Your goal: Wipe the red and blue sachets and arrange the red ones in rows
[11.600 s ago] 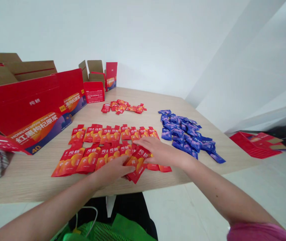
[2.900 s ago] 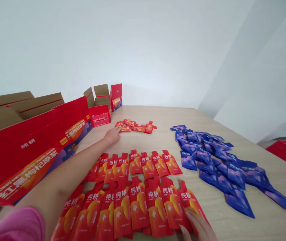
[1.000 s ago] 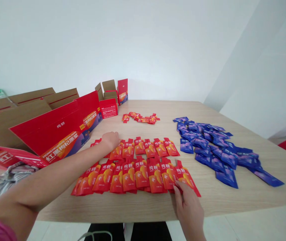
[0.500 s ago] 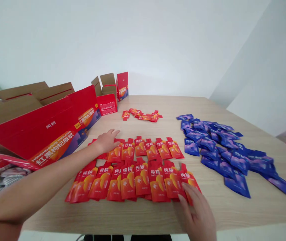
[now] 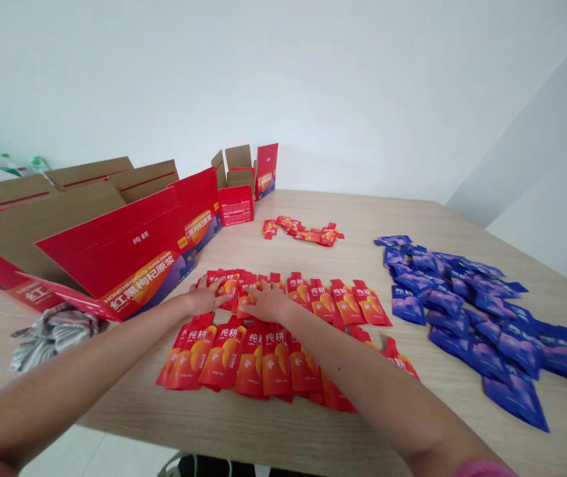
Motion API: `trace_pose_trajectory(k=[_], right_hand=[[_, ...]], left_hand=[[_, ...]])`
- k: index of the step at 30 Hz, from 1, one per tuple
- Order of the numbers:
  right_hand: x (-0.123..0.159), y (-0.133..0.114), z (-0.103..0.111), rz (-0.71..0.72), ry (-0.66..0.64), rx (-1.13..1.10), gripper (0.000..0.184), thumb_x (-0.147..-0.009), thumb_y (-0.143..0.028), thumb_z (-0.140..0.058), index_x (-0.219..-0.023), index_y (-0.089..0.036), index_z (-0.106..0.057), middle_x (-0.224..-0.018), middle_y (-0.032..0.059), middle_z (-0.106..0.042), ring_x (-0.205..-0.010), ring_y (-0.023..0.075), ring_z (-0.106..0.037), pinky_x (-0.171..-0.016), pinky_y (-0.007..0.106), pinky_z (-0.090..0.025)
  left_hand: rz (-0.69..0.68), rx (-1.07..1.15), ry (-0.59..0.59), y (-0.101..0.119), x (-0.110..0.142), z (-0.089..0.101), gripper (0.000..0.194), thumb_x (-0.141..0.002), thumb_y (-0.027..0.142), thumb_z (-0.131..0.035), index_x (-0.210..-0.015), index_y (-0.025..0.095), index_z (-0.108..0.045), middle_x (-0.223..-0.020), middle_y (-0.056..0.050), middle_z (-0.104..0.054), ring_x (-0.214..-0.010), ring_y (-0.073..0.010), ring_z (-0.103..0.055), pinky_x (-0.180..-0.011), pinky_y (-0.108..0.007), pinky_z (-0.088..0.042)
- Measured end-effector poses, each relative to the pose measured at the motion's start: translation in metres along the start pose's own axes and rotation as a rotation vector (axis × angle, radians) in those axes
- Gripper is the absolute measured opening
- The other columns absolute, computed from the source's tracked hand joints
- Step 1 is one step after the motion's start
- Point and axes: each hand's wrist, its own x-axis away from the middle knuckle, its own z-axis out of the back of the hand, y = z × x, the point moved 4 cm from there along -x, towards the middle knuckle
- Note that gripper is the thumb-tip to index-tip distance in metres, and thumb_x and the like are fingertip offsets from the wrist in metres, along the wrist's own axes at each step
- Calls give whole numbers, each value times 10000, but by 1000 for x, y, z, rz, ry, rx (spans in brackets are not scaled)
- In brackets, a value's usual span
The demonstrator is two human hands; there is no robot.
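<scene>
Two rows of red sachets with orange fruit print lie on the wood-look table (image 5: 283,424), with the back row (image 5: 336,301) partly overlapping the front row (image 5: 248,361). My left hand (image 5: 206,296) lies on the left end of the back row, its fingers spread over the sachets. My right hand (image 5: 268,303) rests beside it on the same sachets, fingertips nearly meeting the left hand. Neither hand visibly grips a sachet. My right forearm covers the right part of the front row.
A small heap of red sachets (image 5: 301,231) lies farther back. Blue sachets (image 5: 462,324) cover the table's right side. A long open red carton (image 5: 134,245) stands at left, with a small red box (image 5: 236,205) behind it. Silver wrappers (image 5: 55,338) lie at the left edge.
My right hand has moved from the front row's right end up to the back row, next to my left hand. Several sachets sit more bunched there, and the view has turned slightly left.
</scene>
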Motion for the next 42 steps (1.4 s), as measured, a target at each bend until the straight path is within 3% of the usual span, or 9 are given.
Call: trace_pose_trajectory(k=[3, 6, 13, 18, 22, 28, 31, 37, 42], right_hand=[[-32, 6, -4, -83, -11, 13, 741, -921, -651, -512, -1555, -300, -358, -1659, 162, -228, -1496, 447, -240, -1125, 666, -286], [-62, 19, 7, -127, 23, 30, 724, -936, -625, -513, -1562, -309, -335, -1663, 160, -217, -1503, 416, -244, -1147, 644, -262], [-93, 38, 28, -158, 153, 66, 631, -1014, -585, -347, -1556, -261, -348, -1656, 153, -244, -1512, 407, -194, -1154, 620, -211], [-87, 48, 29, -165, 138, 57, 654, -943, -568, -556, -1517, -278, -436, -1644, 161, -278, -1488, 415, -270, -1156, 573, -283], [-60, 43, 23, -119, 132, 52, 727, -901, -603, -601, -1538, -320, -392, -1685, 119, -162, -1524, 421, -154, -1177, 590, -247], [-27, 25, -1, 0, -27, 104, 840, -830, -751, -571, -1545, -358, -368, -1699, 100, -90, -1515, 489, -93, -1165, 692, -123], [-43, 32, 1, 17, 27, 142, 790, -880, -723, -520, -1557, -358, -340, -1697, 90, -109, -1520, 458, -128, -1173, 670, -133], [-98, 50, 21, -31, 158, 164, 640, -957, -620, -477, -1527, -337, -407, -1676, 95, -214, -1498, 394, -258, -1179, 619, -181], [-101, 57, 33, -36, 211, 152, 712, -944, -598, -531, -1566, -328, -315, -1660, 106, -260, -1505, 329, -263, -1188, 533, -229]], left_hand=[[90, 36, 16, 2, -21, -4, 759, -887, 672, -453, -1526, 268, -392, -1581, -193, -388, -1420, -427, -404, -1085, -557, -373], [148, 86, 57, 8, -51, 5, 773, -949, 650, -403, -1568, 207, -270, -1587, -206, -353, -1376, -375, -464, -1088, -567, -386], [66, 175, 129, 24, -114, 32, 628, -965, 521, -540, -1499, 226, -387, -1564, -141, -393, -1366, -330, -461, -1120, -583, -375], [58, 166, 109, 5, -100, 25, 717, -959, 542, -512, -1555, 208, -296, -1625, -174, -289, -1444, -360, -371, -1159, -584, -320], [27, 132, 84, -14, -61, 17, 719, -951, 619, -404, -1581, 303, -259, -1696, -128, -77, -1523, -440, -145, -1176, -611, -240], [-188, 74, 3, -3, -20, -4, 866, -743, 717, -673, -1508, 432, -384, -1698, -73, -107, -1530, -461, -60, -1153, -694, -194], [-187, 52, 45, 1, -33, -3, 778, -823, 690, -606, -1516, 421, -375, -1695, -87, -125, -1529, -449, -101, -1147, -698, -199], [-148, 28, 168, 3, -89, 14, 654, -920, 663, -464, -1513, 397, -395, -1681, -97, -190, -1505, -435, -199, -1139, -687, -227], [-169, 34, 204, -1, -101, 17, 647, -909, 651, -492, -1492, 375, -442, -1654, -106, -256, -1482, -430, -250, -1134, -664, -264]])
